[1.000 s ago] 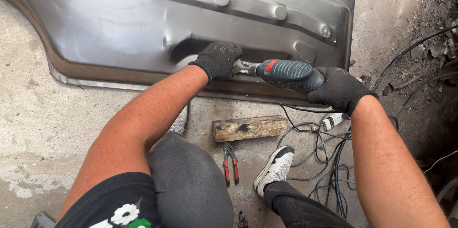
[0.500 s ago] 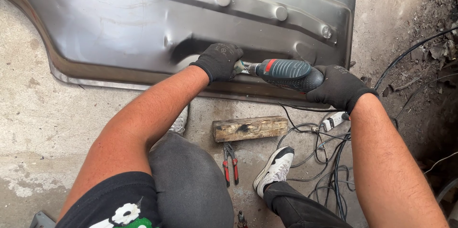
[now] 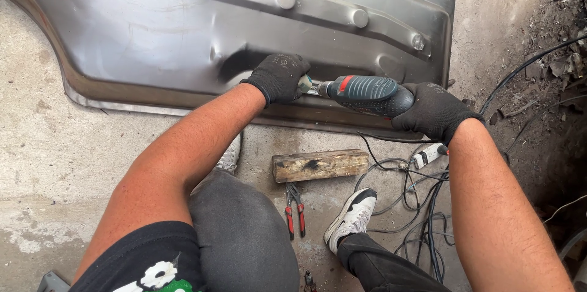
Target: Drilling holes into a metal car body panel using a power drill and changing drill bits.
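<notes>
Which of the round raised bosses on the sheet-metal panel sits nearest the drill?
The rightmost boss, small and shiny near the panel's right end, sits just above the drill. The other three lie farther left along the ridge.

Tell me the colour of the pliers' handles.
Red, on the pliers lying on the floor; head view shows them.

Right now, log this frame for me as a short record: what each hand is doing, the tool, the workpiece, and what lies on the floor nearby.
left hand: black-gloved left hand at the tool's front end, resting on the panel
right hand: black-gloved right hand gripping the tool's rear
tool: dark teal power tool with red band, lying horizontally along the panel's lower edge
workpiece: large grey sheet-metal panel on concrete floor
nearby: wooden block; red-handled pliers; tangled black cables; white power strip
</notes>
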